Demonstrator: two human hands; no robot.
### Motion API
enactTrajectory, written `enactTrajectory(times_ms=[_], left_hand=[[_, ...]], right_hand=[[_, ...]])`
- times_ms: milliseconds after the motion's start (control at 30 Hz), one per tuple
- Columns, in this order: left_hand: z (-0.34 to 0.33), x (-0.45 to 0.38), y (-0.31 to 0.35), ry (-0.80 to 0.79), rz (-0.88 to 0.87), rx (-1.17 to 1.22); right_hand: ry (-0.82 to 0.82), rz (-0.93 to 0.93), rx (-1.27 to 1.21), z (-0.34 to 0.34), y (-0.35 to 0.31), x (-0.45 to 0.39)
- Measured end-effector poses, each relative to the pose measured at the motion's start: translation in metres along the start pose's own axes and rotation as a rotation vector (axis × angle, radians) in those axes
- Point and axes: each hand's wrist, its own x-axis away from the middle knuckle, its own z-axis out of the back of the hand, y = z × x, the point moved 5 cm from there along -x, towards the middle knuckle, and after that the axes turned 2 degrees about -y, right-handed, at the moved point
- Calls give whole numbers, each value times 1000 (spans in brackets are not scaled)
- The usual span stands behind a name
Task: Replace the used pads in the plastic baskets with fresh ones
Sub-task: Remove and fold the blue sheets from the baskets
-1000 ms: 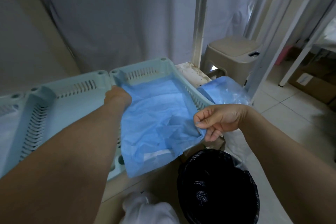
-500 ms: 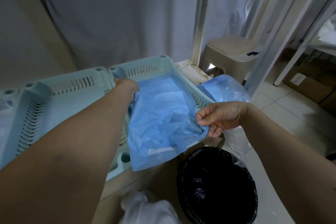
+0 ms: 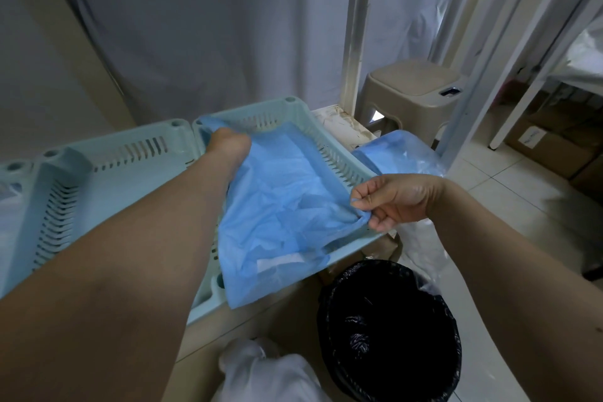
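From the head camera, a blue pad [image 3: 280, 199] lies in the right-hand basket [image 3: 336, 153], its near end draped over the rim. The left hand [image 3: 228, 145] grips its far corner; the right hand [image 3: 388, 202] pinches its near right corner, fingers curled.

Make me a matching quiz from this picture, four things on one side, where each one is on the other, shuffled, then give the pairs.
Things:
1. blue pad
2. black bin
3. stool
4. right hand

Places:
A. on the floor, below the basket's near corner
B. beyond the table, by the white post
C. draped in the right-hand basket
D. pinching the pad's near right corner

Pairs: 1-C, 2-A, 3-B, 4-D
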Motion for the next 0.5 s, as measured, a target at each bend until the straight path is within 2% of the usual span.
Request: enactTrajectory(times_ms=[100,200,300,400,500], left_hand=[[19,5,11,87,-99,-58],[54,11,17,240,-145,-191],[96,21,11,452,-93,-209],[134,34,-15,600,21,-226],[156,44,-43,644,120,-180]], right_hand=[[191,95,-115,7,-12,4],[444,194,-186,16,-27,5],[643,333,-323,15,-47,-4],[724,492,-420,4,-72,-22],[675,550,-417,-14,-97,-48]])
